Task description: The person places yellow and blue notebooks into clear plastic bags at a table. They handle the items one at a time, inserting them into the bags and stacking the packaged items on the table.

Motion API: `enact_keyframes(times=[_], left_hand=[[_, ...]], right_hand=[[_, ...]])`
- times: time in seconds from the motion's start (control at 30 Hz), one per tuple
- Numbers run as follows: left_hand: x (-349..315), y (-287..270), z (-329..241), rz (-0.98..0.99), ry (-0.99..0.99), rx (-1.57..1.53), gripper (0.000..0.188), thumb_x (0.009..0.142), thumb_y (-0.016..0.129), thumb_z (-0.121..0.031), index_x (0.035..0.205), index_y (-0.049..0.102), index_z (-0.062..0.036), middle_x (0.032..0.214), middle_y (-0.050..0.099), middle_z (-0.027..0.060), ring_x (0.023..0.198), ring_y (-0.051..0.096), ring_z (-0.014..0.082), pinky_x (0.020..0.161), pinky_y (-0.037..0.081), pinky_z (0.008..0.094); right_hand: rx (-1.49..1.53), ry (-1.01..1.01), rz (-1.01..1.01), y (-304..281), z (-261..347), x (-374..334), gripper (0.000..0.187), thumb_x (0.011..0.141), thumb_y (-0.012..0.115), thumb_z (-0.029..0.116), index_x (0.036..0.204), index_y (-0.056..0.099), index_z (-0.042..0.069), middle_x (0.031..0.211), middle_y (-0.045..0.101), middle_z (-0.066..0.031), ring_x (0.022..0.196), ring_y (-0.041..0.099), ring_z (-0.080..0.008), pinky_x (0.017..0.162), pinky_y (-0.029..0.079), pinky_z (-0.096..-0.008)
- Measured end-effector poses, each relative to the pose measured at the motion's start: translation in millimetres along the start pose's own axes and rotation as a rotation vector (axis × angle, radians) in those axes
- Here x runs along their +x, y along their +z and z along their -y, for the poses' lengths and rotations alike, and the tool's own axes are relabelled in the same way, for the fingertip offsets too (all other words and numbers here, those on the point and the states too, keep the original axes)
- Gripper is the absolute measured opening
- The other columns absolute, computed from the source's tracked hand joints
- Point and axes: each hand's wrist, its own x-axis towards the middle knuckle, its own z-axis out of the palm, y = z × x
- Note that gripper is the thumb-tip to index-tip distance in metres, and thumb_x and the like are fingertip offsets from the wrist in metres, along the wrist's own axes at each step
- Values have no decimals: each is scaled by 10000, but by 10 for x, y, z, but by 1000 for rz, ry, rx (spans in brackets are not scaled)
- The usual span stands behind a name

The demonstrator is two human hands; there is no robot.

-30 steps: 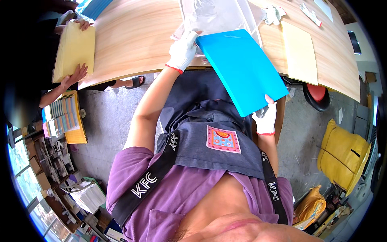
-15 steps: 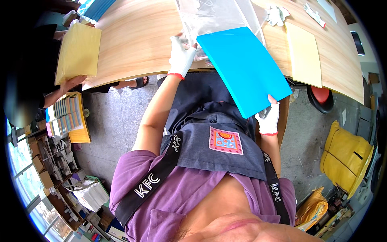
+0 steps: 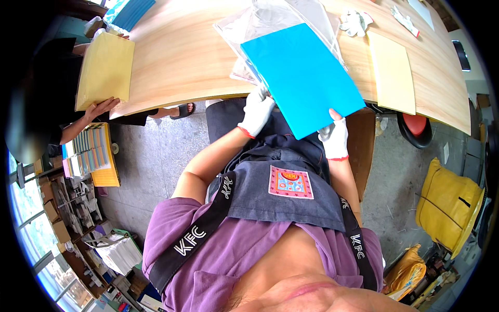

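A flat blue stack of what looks like paper (image 3: 304, 78) is tilted over the table's near edge, its far part above clear plastic bags (image 3: 270, 18). My right hand (image 3: 334, 136), in a white fingerless glove, grips the near right corner, thumb on top and the other fingers underneath. At the left edge of the stack is my left hand (image 3: 257, 112), gloved the same way. Its fingers curl in against that edge, and their tips are partly hidden.
The wooden table (image 3: 176, 52) also bears a pale yellow stack (image 3: 392, 73) and loose white gloves (image 3: 356, 23). At the far left, a co-worker's hands hold a yellow stack (image 3: 106, 67) near blue stacks (image 3: 130, 13). A red-topped stool (image 3: 414, 125) stands under the right side.
My left hand has come down and right from the plastic bags to the blue stack's left edge. My right hand and the stack have shifted slightly left and away from me.
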Motion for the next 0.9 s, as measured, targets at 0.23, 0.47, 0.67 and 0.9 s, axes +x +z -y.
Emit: enact_keyframes(times=[0.23,0.47,0.67,0.9], left_hand=[[107,210,305,-121,45,-189,112,977,578,-85,1014,666,-27,861,678,5,742,605,72,660,495,235],[-566,207,455,-68,-324,29,213,1027,507,-146,1046,681,-26,872,696,14,748,619,82,668,498,237],[-658,-65,452,227,-474,151,213,991,602,-202,1083,686,-30,923,730,62,722,661,108,649,538,248],[-655,-227,443,60,-694,-47,249,973,631,-212,1081,666,10,988,731,119,757,690,161,675,571,279]], right_hand=[[-12,-49,249,-225,-149,147,310,879,682,173,1172,592,129,955,673,-14,718,661,-156,549,513,-287],[-127,5,49,-362,-313,-55,308,898,656,166,1186,561,112,887,651,-32,448,547,-115,374,404,-275],[-101,-43,149,-300,-643,57,316,946,656,194,1170,521,18,843,621,-89,548,596,-186,487,500,-338],[-540,-41,119,-192,-793,549,340,992,600,219,1229,547,-20,1024,673,-159,859,677,-231,779,556,-334]])
